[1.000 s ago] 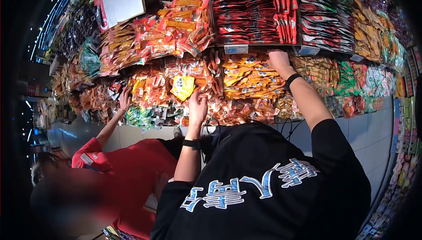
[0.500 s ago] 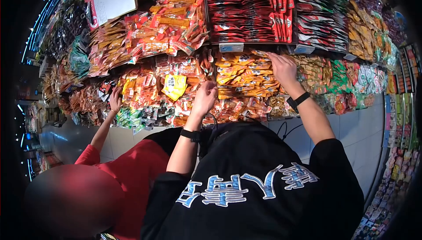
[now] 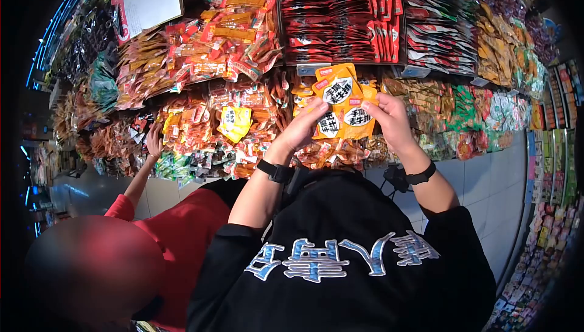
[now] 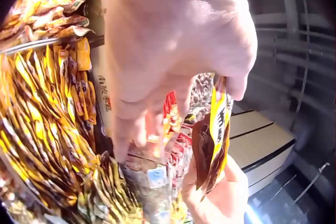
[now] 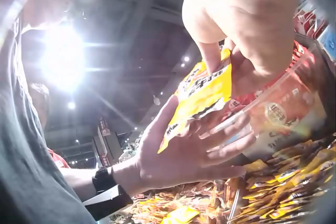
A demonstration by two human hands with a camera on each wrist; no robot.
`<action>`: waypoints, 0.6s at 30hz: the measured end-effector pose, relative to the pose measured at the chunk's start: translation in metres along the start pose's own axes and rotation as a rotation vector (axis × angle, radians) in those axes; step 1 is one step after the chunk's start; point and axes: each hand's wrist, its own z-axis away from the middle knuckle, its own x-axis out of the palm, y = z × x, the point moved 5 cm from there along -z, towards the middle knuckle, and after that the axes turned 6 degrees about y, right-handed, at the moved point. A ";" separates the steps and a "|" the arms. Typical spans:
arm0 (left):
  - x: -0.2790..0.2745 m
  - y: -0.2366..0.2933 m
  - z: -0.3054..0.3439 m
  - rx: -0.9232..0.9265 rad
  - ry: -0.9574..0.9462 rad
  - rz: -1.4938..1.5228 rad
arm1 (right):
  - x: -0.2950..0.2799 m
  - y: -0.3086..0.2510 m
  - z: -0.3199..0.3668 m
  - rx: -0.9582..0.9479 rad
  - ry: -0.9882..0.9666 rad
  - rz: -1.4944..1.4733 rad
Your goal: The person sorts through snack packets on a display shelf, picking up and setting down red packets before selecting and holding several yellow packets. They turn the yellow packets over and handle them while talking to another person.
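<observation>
Several yellow-orange snack packets with black lettering (image 3: 337, 92) are fanned out between both hands, above the lower shelf. My left hand (image 3: 302, 126) pinches their left side, thumb on top. On the right side my right hand (image 3: 393, 122) pinches them between thumb and fingers. The left wrist view shows the packets (image 4: 219, 129) edge-on below the left hand (image 4: 178, 40). In the right wrist view the right hand (image 5: 244, 19) grips the top of a packet (image 5: 202, 90), with the left hand (image 5: 194, 155) behind it.
Stacked yellow packets (image 4: 42, 124) fill a bin in the left wrist view. Red packets (image 3: 331, 22) stand on the upper shelf. A white sign (image 3: 149, 3) is at upper left. A person in a red shirt (image 3: 188, 235) reaches to the shelf at left.
My right hand has come back from the yellow packet bin with packets, and my left hand has moved right and up to take hold of them. The view has shifted slightly.
</observation>
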 end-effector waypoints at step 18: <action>0.001 0.050 0.065 0.338 0.393 0.138 | 0.038 -0.028 -0.022 -0.010 -0.053 -0.012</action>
